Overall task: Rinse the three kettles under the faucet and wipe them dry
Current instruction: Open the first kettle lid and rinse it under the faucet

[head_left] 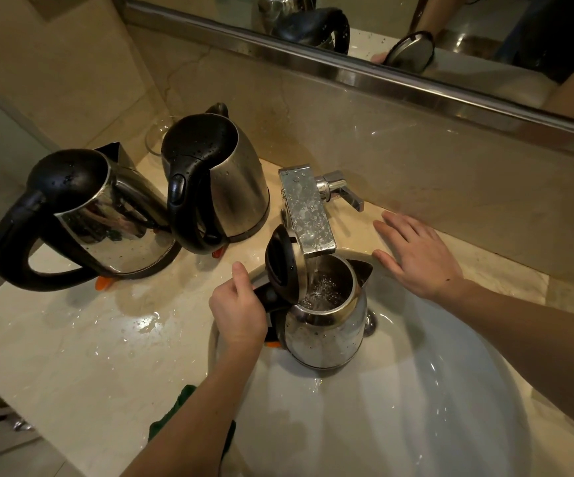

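A steel kettle point(327, 328) with its black lid flipped up sits in the white sink point(416, 407) under the chrome faucet point(308, 211). Water runs from the spout into it. My left hand point(239, 309) grips its black handle. My right hand point(416, 256) hovers with straight fingers over the counter right of the faucet, just below the lever point(342, 192). Two more steel kettles stand on the counter at the left: one at the far left point(106, 222), one beside the faucet point(217, 180). Both are shut and beaded with drops.
A dark green cloth point(175, 414) lies on the counter by my left forearm. A puddle point(141, 325) spreads on the beige counter in front of the kettles. A clear glass point(156, 139) stands behind them. A mirror point(416, 39) runs along the back wall.
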